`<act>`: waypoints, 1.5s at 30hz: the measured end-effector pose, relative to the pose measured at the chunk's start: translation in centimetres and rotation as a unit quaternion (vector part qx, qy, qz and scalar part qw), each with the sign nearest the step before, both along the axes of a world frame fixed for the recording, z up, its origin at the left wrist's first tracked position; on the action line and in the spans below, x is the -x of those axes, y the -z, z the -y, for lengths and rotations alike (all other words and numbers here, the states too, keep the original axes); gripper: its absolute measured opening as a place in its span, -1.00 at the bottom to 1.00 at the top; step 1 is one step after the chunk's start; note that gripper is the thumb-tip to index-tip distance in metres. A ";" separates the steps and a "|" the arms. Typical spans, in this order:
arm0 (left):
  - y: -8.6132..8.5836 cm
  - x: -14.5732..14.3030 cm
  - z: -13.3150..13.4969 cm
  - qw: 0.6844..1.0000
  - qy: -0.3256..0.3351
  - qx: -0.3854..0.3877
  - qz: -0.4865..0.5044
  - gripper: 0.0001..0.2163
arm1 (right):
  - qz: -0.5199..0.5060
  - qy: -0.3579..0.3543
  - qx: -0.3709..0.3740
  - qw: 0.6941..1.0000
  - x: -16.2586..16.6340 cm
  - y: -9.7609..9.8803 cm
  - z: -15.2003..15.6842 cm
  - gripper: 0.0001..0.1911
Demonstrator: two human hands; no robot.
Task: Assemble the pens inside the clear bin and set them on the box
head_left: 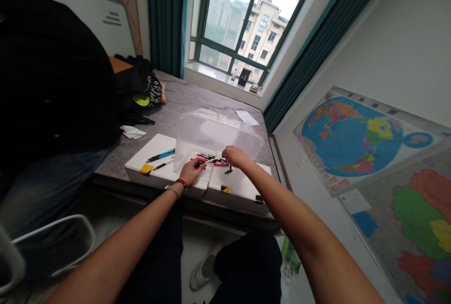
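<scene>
My left hand (pixel 191 172), with a red and dark bracelet at its wrist, pinches a slim white pen (pixel 209 161). My right hand (pixel 234 156) is closed near the far end of that pen, its fingertips pressed together. What they pinch is too small to make out. Several pens in red, black and blue lie below and between both hands, at the mouth of a clear plastic bin (pixel 214 130) tipped on its side. Black clip-like pieces (pixel 229 169) lie under my right hand. Left of the bin, a blue pen (pixel 165 154) and a thin black pen (pixel 162 165) rest on a white box (pixel 157 144).
White boxes with yellow and black tape line the near edge of the grey table (pixel 197 91). A crumpled tissue (pixel 132 132) and a white paper (pixel 247 117) lie there. A person in black (pixel 56 69) is close on my left. Wall maps (pixel 352 135) hang at right.
</scene>
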State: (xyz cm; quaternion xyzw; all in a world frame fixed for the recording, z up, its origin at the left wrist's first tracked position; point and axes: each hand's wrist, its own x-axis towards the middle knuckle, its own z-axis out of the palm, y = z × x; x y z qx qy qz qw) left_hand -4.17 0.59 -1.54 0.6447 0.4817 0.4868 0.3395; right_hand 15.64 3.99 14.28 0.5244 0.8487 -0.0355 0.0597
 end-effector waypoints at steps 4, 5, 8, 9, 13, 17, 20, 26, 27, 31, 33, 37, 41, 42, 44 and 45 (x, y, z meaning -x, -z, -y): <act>0.0 0.0 0.1 1.000 0.003 -0.010 -0.009 -0.69 | -0.002 -0.005 -0.001 1.000 0.5 0.0 0.0 -0.72; 0.0 0.0 0.1 1.000 0.003 -0.011 -0.012 -0.69 | -0.002 -0.008 -0.001 1.000 0.6 0.0 0.0 -0.72; 0.0 0.0 0.1 1.000 0.002 -0.015 -0.015 -0.69 | -0.008 -0.004 -0.001 1.000 0.8 -0.1 0.0 -0.73; 0.0 -0.1 0.1 1.000 0.001 -0.016 -0.016 -0.69 | -0.009 -0.002 -0.004 1.000 0.7 -0.1 0.0 -0.72; -0.2 -0.1 0.2 1.000 0.001 -0.011 -0.021 -0.69 | 0.005 -0.008 -0.013 1.000 0.1 -0.2 -0.3 -0.69; -0.2 -0.1 0.3 0.999 0.001 -0.014 -0.030 -0.71 | -0.003 -0.011 0.009 1.000 0.1 -0.1 -0.2 -0.74; -0.1 -0.1 0.3 0.999 0.005 -0.019 -0.043 -0.72 | -0.006 -0.040 0.011 0.999 0.7 0.3 0.1 -0.76; 0.3 0.1 0.0 0.997 -0.006 -0.022 -0.069 -0.74 | -0.087 -0.105 0.020 0.990 1.7 2.4 -0.6 -0.77; 0.3 0.1 0.0 0.997 -0.011 -0.028 -0.070 -0.74 | -0.122 -0.087 0.029 0.988 1.6 2.8 -0.7 -0.79; 0.1 0.0 0.1 0.996 -0.020 -0.073 -0.053 -0.76 | -0.277 0.015 0.033 0.960 1.0 4.9 -0.6 -0.91; -0.1 -0.1 0.2 0.994 -0.021 -0.098 -0.050 -0.77 | -0.335 0.051 0.030 0.940 0.8 6.1 -0.1 -0.94; -0.1 -0.2 0.3 0.985 -0.017 -0.157 -0.073 -0.79 | -0.432 0.118 0.040 0.893 0.8 8.9 1.4 -0.91; -0.1 -0.5 0.6 0.976 -0.033 -0.186 -0.111 -0.78 | -0.488 0.146 0.019 0.860 0.8 11.1 2.2 -0.88; -0.1 -0.6 0.7 0.973 -0.042 -0.191 -0.121 -0.78 | -0.498 0.148 0.018 0.855 0.8 11.6 2.3 -0.87; -0.1 -0.7 0.9 0.967 -0.062 -0.201 -0.145 -0.78 | -0.512 0.150 0.017 0.846 0.6 12.4 2.4 -0.86; -0.1 -0.8 1.0 0.964 -0.070 -0.205 -0.157 -0.78 | -0.516 0.150 0.016 0.843 0.4 12.8 2.4 -0.85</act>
